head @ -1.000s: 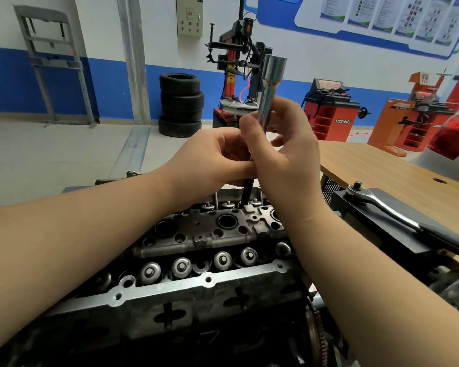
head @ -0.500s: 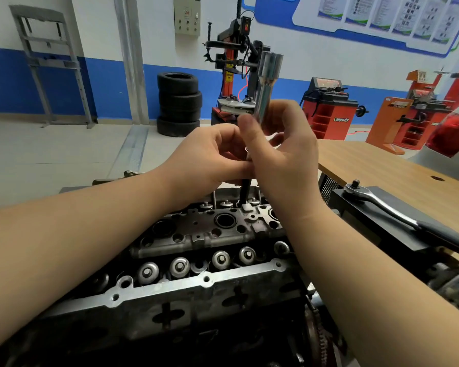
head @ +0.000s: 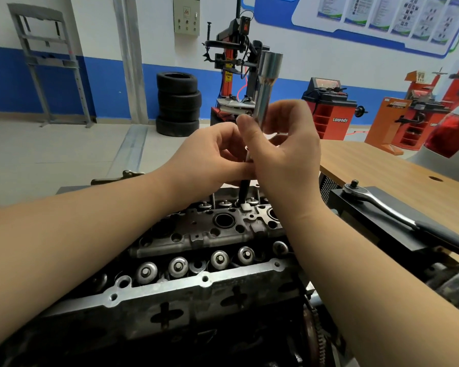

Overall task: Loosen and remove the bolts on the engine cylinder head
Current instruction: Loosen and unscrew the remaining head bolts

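The right hand [head: 284, 154] grips a long shiny socket [head: 266, 86] standing almost straight up, wide end on top. The left hand [head: 212, 157] pinches the dark bolt [head: 243, 193] under it, above the cylinder head [head: 217, 231].

We see a shiny silver long metal socket [head: 266, 86] above a dark grey cast engine cylinder head [head: 210, 234] with bright silver valve caps. A chrome ratchet wrench [head: 382, 205] with a black handle lies on a black box [head: 398, 221]. The tan wooden tabletop [head: 382, 165] (plain, unpatterned) sits near stacked black tyres [head: 178, 104] against a blue-and-white wall [head: 104, 83].
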The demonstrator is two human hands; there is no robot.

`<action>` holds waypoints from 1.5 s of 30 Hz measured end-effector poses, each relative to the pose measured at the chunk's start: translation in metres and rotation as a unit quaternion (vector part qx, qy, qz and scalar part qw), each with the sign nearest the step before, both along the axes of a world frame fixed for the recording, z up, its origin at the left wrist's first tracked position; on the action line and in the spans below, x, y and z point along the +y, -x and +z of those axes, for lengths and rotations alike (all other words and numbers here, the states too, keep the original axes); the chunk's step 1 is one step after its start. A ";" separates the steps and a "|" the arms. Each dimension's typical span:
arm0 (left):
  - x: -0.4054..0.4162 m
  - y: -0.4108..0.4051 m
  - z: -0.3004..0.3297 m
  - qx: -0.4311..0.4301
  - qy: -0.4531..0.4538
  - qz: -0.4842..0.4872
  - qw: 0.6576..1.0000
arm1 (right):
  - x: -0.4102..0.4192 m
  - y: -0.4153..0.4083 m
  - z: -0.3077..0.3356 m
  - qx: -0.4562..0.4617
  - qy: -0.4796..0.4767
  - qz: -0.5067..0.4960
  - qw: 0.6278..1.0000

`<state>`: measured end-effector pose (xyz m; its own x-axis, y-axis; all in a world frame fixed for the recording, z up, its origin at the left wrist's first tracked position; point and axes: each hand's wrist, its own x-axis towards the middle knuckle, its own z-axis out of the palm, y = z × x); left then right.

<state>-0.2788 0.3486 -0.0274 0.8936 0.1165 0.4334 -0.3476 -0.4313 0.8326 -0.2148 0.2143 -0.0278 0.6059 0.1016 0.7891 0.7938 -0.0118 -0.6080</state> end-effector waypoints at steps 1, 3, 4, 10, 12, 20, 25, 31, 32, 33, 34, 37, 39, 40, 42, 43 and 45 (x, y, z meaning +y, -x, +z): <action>0.001 -0.001 0.000 0.000 -0.001 0.004 1.000 | 0.000 0.000 0.000 -0.011 0.000 -0.005 1.000; 0.001 0.000 0.000 0.010 0.000 -0.021 1.000 | 0.000 0.000 -0.001 -0.036 0.006 0.001 0.999; 0.000 0.001 0.000 0.020 0.010 -0.044 0.999 | 0.000 0.000 -0.001 -0.049 0.011 0.007 0.999; -0.001 0.002 -0.001 0.040 0.064 -0.075 0.994 | -0.003 -0.001 -0.001 0.001 -0.011 0.047 0.999; 0.000 0.002 -0.001 0.017 0.015 -0.044 0.999 | -0.001 0.000 -0.001 0.013 -0.013 0.047 0.999; -0.003 0.002 -0.002 0.043 0.041 -0.052 0.997 | -0.002 -0.002 -0.004 -0.047 -0.009 0.018 0.999; -0.003 0.004 -0.001 0.051 0.040 -0.061 0.996 | -0.001 -0.005 -0.002 0.010 -0.002 0.049 0.999; -0.001 0.000 -0.001 0.017 -0.014 0.012 1.000 | 0.001 -0.003 -0.002 -0.026 -0.032 0.009 0.999; -0.001 0.000 -0.001 0.019 -0.008 0.002 1.000 | 0.000 -0.003 -0.003 -0.032 -0.034 0.010 0.999; -0.002 0.001 -0.001 0.024 0.008 -0.019 1.000 | 0.000 -0.004 -0.004 -0.035 -0.033 0.015 0.999; -0.002 0.001 -0.002 0.031 0.032 -0.044 0.998 | -0.001 -0.004 -0.004 -0.035 -0.030 0.020 0.999; -0.003 0.001 -0.004 0.055 0.076 -0.083 0.992 | -0.002 -0.005 -0.002 -0.015 -0.025 0.028 0.999; -0.002 0.001 -0.004 0.036 0.045 -0.070 0.996 | -0.001 -0.004 -0.001 0.007 -0.021 0.041 0.999; -0.002 0.001 -0.003 0.024 0.025 -0.055 0.998 | 0.000 -0.003 0.000 0.009 -0.017 0.038 0.999; 0.000 0.000 -0.002 0.016 -0.004 -0.018 1.000 | 0.001 -0.001 0.000 -0.002 -0.017 0.018 1.000; 0.000 -0.001 -0.002 0.016 -0.012 -0.002 1.000 | 0.002 -0.001 -0.001 -0.009 -0.023 0.010 1.000; -0.001 -0.002 -0.002 0.020 -0.012 0.008 1.000 | 0.001 -0.001 -0.002 -0.022 -0.033 0.007 0.999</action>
